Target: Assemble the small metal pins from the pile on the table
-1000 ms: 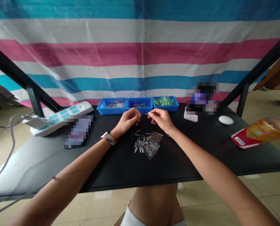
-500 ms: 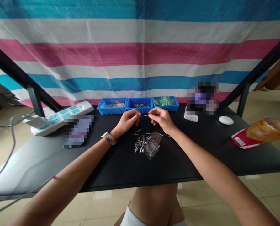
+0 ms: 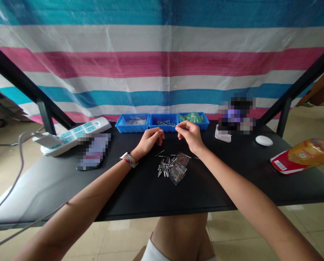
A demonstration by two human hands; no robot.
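Between the thumb and forefinger of my right hand (image 3: 191,137) is a thin silver blind rivet (image 3: 173,125), its free end pointing left by the front of the middle blue bin (image 3: 163,129). To its left, my left hand (image 3: 150,140) has its fingers curled in and its thumb against them; whether they hold anything is hidden. A loose pile of similar silver rivets (image 3: 165,166) lies on the black table below both hands. Small clear plastic bags (image 3: 177,173) with gold-coloured pieces inside lie against the pile's right side.
The left blue bin (image 3: 131,128) holds clear bags, the middle one metal pieces, the right bin (image 3: 202,125) green packets. A power strip (image 3: 76,135) with a cable stands left. Rightward are a white case (image 3: 223,135), a white oval object (image 3: 264,140) and a bottle (image 3: 300,156).
My right hand has lifted the rivet slightly up toward the middle bin. My left hand's fingers have come away from the rivet's other end. The view has shifted slightly.
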